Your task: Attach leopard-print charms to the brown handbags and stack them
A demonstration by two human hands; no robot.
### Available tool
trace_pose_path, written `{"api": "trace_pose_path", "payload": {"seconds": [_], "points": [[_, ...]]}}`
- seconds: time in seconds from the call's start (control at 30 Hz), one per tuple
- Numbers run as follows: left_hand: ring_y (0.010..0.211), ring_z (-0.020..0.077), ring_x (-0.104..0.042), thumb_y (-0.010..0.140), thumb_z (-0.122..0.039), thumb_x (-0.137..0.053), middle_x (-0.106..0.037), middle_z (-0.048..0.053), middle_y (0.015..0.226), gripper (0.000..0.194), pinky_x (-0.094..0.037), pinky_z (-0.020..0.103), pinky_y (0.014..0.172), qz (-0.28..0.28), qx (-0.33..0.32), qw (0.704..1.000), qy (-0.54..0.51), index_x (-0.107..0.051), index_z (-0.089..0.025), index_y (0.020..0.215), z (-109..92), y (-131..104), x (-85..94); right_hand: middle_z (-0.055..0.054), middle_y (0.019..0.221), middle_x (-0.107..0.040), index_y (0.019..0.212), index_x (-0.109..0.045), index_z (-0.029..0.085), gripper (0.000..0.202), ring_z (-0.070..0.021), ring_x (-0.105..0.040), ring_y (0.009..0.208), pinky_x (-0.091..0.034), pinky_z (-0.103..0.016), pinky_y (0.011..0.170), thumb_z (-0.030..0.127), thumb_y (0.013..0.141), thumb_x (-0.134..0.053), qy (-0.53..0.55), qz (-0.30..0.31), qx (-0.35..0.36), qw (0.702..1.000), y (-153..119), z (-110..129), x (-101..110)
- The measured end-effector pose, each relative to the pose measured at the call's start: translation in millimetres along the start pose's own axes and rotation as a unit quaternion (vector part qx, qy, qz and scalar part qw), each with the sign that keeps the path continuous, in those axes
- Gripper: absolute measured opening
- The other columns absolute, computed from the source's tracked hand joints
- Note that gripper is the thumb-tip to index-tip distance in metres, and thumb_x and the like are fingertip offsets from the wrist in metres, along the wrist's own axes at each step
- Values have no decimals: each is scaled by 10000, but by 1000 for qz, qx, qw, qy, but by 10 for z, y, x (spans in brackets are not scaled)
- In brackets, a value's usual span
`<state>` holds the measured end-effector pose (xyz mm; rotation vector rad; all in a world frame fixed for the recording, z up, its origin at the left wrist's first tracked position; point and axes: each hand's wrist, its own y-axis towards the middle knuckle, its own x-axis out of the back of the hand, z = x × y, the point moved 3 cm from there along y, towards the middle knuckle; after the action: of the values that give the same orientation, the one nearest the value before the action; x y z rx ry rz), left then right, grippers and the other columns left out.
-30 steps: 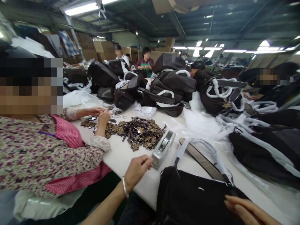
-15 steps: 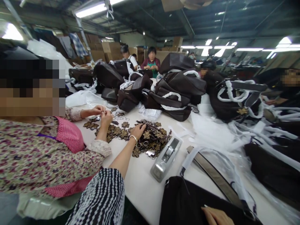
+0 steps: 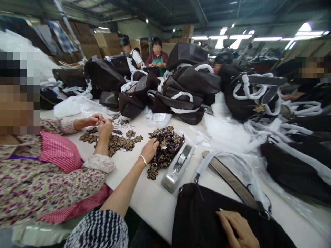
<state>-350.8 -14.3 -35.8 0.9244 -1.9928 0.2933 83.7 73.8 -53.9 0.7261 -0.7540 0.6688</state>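
Note:
My left hand, with a bracelet at the wrist, is closed on a flower-shaped bag charm, whose brown patterned flower and metal ring dangle below the fingers. Just right of it lies a heap of similar charms with dark straps. On a dark handbag at the bottom rests my right hand, its fingers stretched out over the fabric; a small white bit shows by a fingertip. The bag's handle lies flat on the table, partly beside white wrapping.
A grey tape dispenser stands right of the charms. At left, a co-worker's hands work over another charm pile. Dark bags with white-wrapped handles are heaped behind; white sheets lie right. Several people sit around the table.
My left hand has pulled back from the heap, drawing out a charm that now hangs from it. The view has shifted slightly; my right hand stays on the handbag.

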Motion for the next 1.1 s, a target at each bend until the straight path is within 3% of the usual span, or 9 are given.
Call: {"api": "trace_pose_path", "payload": {"seconds": [0.2,0.37,0.43,0.53,0.63,0.8,0.97,1.03,1.1], "points": [[1156,296,-548,853,-228,-532,-612,151,1219,372,-401,438,1030,13,19,997,75,-564,-135,1212,373,-516,276,-49,958,-707,954,-706,248,214,-244,-640,919,-457,-373,839,376,922,-538,21,-25,-32,999,8,67,-27],[1055,250,-568,908,-343,-466,-632,114,1095,274,-435,362,928,-111,19,987,118,-595,-173,1081,223,-888,378,-54,951,-690,960,-675,225,202,-232,-608,906,-415,-376,828,356,945,-522,-10,-43,-18,999,33,104,-44],[890,237,-587,881,-423,-502,-643,72,897,252,-444,341,805,-98,42,988,113,-625,-203,893,130,-935,352,-60,931,-683,941,-670,215,220,-236,-594,887,-403,-378,803,358,953,-505,-39,-49,-17,998,68,150,-54],[715,209,-555,734,-453,-665,-596,15,679,247,-390,300,664,-33,117,993,6,-607,-216,698,84,-923,254,-68,907,-672,913,-668,200,248,-242,-572,864,-384,-383,778,349,964,-477,-83,-42,-20,995,136,248,-67],[624,172,-514,629,-394,-728,-545,-17,561,251,-358,274,619,-24,185,971,-153,-576,-199,593,119,-887,186,-71,899,-665,903,-668,192,264,-240,-559,857,-376,-381,775,331,970,-454,-106,-34,-29,993,174,318,-65],[663,156,-567,680,-532,-621,-629,21,703,373,-453,278,634,-42,196,931,-303,-569,-164,715,74,-866,333,-65,906,-672,890,-673,207,268,-243,-570,878,-384,-389,794,346,961,-455,-80,-32,-54,995,143,286,-64],[622,100,-560,698,-525,-673,-581,-22,729,400,-486,232,602,-27,128,859,-494,-506,-170,776,-423,-909,796,-69,984,-688,929,-674,218,289,-255,-614,924,-442,-399,851,438,936,-487,68,-50,-118,989,243,287,89],[601,84,-551,722,-453,-719,-563,-28,711,364,-463,194,556,23,78,816,-572,-502,-164,769,-779,-968,949,-73,1002,-689,949,-671,212,288,-249,-625,930,-459,-387,872,443,932,-498,127,-78,-131,980,347,404,294],[572,72,-542,768,-414,-707,-557,-29,694,325,-433,169,513,88,42,803,-588,-502,-162,771,-1172,-1065,1005,-66,1004,-688,958,-671,217,251,-239,-628,938,-467,-369,878,418,927,-524,157,-111,-111,975,454,604,578]]}}
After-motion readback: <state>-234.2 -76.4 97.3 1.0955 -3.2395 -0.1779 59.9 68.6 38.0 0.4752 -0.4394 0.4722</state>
